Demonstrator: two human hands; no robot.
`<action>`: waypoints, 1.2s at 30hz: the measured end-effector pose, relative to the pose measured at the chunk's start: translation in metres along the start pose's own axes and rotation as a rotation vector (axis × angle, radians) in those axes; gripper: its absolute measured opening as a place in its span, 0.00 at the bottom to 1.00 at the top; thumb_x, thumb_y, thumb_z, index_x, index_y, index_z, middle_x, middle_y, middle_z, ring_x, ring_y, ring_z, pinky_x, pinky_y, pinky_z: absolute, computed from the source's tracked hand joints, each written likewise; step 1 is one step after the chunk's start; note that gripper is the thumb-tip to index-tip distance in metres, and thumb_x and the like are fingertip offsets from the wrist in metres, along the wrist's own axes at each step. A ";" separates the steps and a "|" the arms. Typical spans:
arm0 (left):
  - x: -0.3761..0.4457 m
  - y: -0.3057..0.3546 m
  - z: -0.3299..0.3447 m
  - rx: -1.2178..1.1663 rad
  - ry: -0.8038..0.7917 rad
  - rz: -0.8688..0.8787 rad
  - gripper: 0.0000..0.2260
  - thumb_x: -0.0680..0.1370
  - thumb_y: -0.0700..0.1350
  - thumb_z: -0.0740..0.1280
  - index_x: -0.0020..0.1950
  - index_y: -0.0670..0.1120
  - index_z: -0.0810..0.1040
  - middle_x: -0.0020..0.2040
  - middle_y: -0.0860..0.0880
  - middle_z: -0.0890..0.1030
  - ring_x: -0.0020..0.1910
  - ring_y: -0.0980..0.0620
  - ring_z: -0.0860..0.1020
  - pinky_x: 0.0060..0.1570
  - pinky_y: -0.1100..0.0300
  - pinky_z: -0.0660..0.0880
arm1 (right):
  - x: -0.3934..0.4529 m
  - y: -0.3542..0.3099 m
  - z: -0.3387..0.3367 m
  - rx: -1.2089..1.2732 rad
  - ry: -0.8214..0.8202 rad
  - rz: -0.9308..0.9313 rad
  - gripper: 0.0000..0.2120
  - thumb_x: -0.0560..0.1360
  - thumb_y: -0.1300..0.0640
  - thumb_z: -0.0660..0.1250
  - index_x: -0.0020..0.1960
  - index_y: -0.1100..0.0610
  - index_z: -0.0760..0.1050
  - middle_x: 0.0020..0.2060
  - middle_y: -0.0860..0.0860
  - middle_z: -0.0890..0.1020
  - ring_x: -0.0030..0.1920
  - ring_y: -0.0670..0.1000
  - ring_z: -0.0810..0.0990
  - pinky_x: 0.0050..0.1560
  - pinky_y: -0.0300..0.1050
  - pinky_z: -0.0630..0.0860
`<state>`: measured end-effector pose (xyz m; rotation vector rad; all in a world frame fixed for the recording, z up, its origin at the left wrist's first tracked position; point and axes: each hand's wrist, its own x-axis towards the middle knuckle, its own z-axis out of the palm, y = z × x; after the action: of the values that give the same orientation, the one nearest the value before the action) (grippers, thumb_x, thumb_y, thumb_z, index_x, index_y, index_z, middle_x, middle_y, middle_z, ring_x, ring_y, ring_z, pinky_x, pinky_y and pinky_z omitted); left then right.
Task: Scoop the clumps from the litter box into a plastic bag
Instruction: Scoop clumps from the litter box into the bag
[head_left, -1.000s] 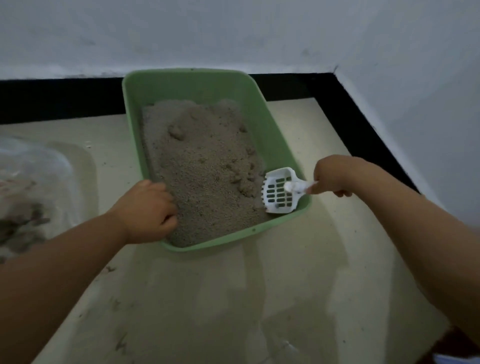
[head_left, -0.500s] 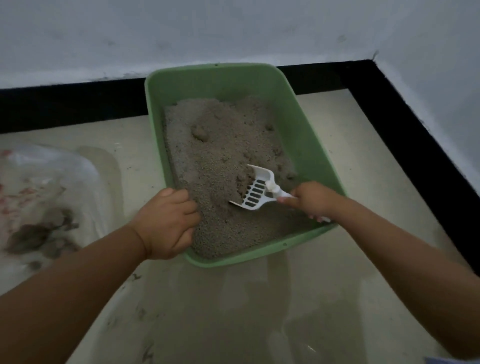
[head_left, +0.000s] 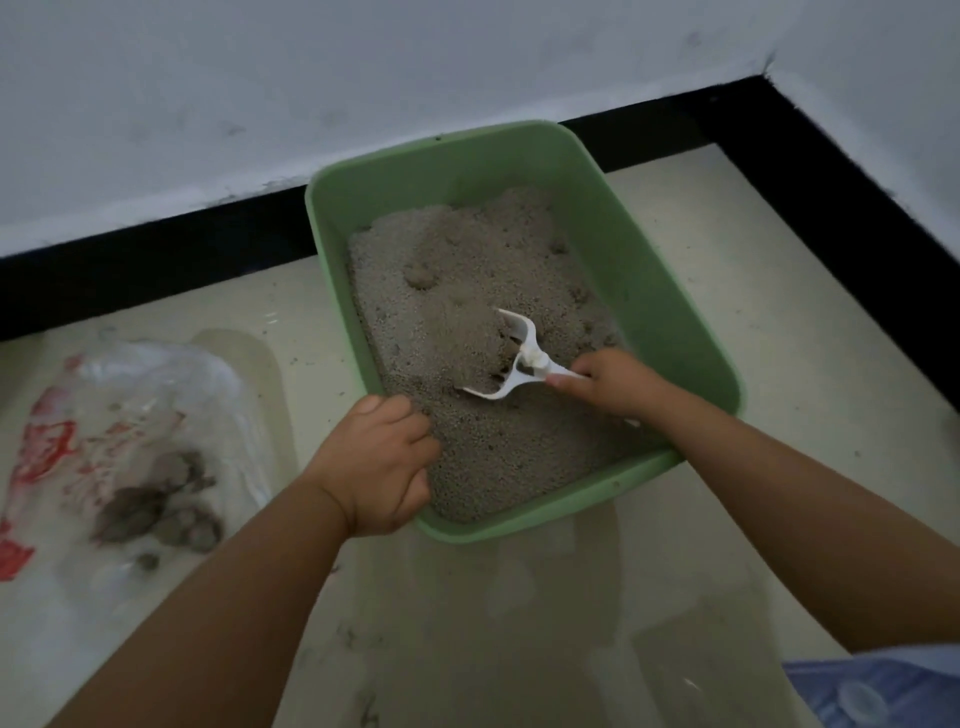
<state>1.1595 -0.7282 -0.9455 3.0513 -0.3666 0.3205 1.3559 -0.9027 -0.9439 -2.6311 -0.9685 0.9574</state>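
Head: right hand (head_left: 615, 384) apparently gripping scoop (head_left: 511, 358).

Bag (head_left: 140, 441) left of box (head_left: 670, 291); scoop (head_left: 511, 364) in litter (head_left: 457, 291).

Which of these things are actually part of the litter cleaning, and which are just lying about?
In use: green litter box, white scoop, plastic bag, clumps in the bag, right hand, left hand.

Lying about: blue fabric, bottom right.
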 end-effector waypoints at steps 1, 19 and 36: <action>0.000 0.001 -0.001 0.007 -0.003 -0.003 0.12 0.65 0.48 0.55 0.26 0.44 0.73 0.26 0.46 0.73 0.35 0.48 0.60 0.35 0.57 0.56 | -0.002 0.000 -0.001 0.040 0.011 0.009 0.23 0.78 0.47 0.59 0.28 0.55 0.59 0.25 0.52 0.63 0.24 0.48 0.63 0.30 0.43 0.58; 0.005 0.008 -0.013 0.064 -0.172 -0.067 0.15 0.64 0.48 0.54 0.25 0.43 0.75 0.24 0.47 0.73 0.25 0.48 0.73 0.35 0.58 0.55 | -0.027 -0.016 -0.001 0.343 0.253 0.034 0.19 0.77 0.49 0.60 0.31 0.57 0.65 0.22 0.52 0.68 0.16 0.43 0.70 0.20 0.35 0.66; 0.002 0.017 -0.003 -0.018 -0.088 -0.226 0.14 0.65 0.46 0.54 0.24 0.43 0.74 0.25 0.47 0.73 0.34 0.50 0.66 0.38 0.60 0.64 | -0.042 -0.016 0.000 0.426 0.269 0.080 0.20 0.78 0.49 0.60 0.30 0.55 0.64 0.22 0.51 0.70 0.12 0.41 0.68 0.24 0.37 0.66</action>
<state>1.1567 -0.7451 -0.9413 3.0552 -0.0268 0.1709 1.3235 -0.9172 -0.9171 -2.3656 -0.5311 0.7053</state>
